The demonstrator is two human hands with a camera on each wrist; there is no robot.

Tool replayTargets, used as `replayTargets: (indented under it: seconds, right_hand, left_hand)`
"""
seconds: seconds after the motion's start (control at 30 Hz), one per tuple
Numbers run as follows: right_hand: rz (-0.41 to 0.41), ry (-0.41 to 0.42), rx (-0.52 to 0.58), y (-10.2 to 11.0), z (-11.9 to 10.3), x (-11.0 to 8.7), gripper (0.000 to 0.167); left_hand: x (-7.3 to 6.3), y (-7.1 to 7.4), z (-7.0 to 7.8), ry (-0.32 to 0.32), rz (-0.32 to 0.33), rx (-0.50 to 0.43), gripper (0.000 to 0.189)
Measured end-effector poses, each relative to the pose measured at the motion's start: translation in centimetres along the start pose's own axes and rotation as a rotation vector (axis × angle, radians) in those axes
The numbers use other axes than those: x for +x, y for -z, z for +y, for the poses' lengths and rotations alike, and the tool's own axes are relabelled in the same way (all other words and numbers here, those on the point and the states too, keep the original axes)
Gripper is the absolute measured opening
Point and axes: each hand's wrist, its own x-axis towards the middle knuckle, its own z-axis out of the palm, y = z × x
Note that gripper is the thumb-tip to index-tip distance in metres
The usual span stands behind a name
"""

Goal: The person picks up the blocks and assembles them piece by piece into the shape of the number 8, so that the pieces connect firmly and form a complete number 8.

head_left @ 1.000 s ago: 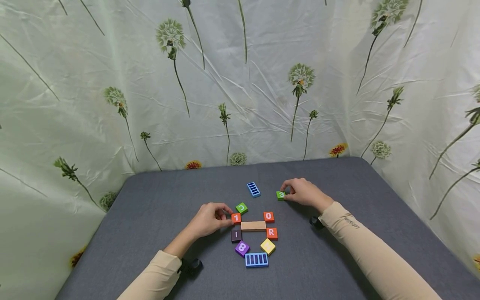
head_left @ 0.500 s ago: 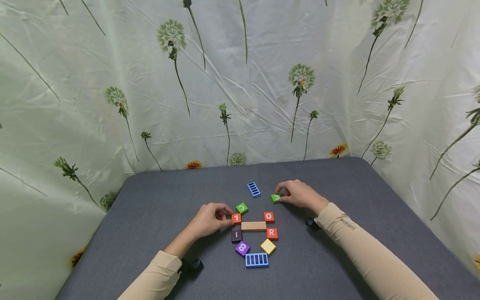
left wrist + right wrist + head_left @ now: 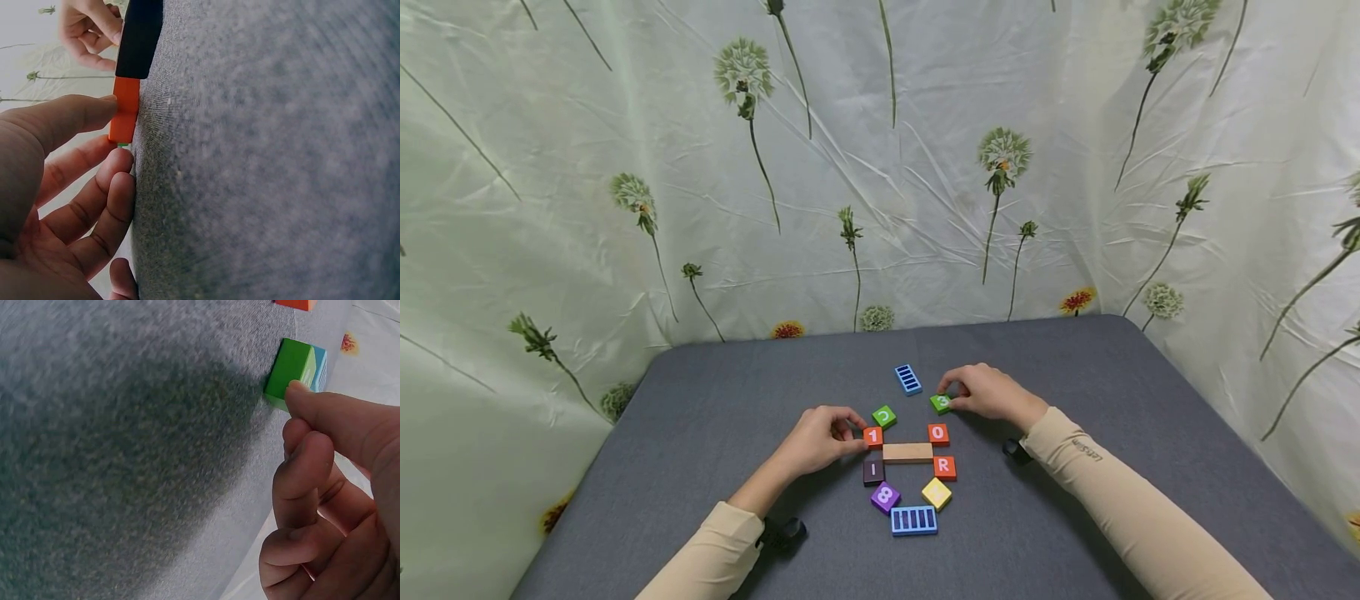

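Observation:
My right hand [image 3: 988, 392] pinches a green tile [image 3: 941, 403] marked 3 between thumb and fingers, low at the table, beyond an orange 0 tile [image 3: 937, 434]. In the right wrist view the thumb lies on the edge of that green block [image 3: 290, 369]. On the other side my left hand [image 3: 820, 437] has thumb and index finger on an orange tile [image 3: 872, 437] marked 1, beside the left end of a plain wooden block [image 3: 907, 452]. The left wrist view shows this orange block [image 3: 127, 106] against the dark tile [image 3: 140, 37]. A green C-like tile [image 3: 883, 417] sits just beyond it.
Nearer me lie a dark tile [image 3: 873, 472], a purple 8 tile [image 3: 885, 497], a yellow tile [image 3: 936, 493], an orange R tile [image 3: 944, 468] and a blue slotted block [image 3: 913, 521]. Another blue slotted block [image 3: 907, 379] lies farther back. A flowered curtain [image 3: 925, 167] hangs behind the grey table [image 3: 737, 375].
My right hand has brought the green 3 tile left and toward me, from right of the far blue block to just beyond the orange 0. The left hand stays in place.

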Motion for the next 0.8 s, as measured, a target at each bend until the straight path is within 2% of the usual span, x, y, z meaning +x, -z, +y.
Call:
replayTargets:
  seconds: [0.53,0.8]
  right_hand:
    - [-0.005,-0.027,-0.008,-0.07,-0.47,0.27,0.021]
    - [0.002,0.026,0.018,-0.31,-0.75,0.27,0.02]
  left_hand:
    - [-0.01,0.03,0.1,0.003,0.002,0.006,0.02]
    - [0.05,0.09,-0.24,-0.043,0.007,-0.01,0.018]
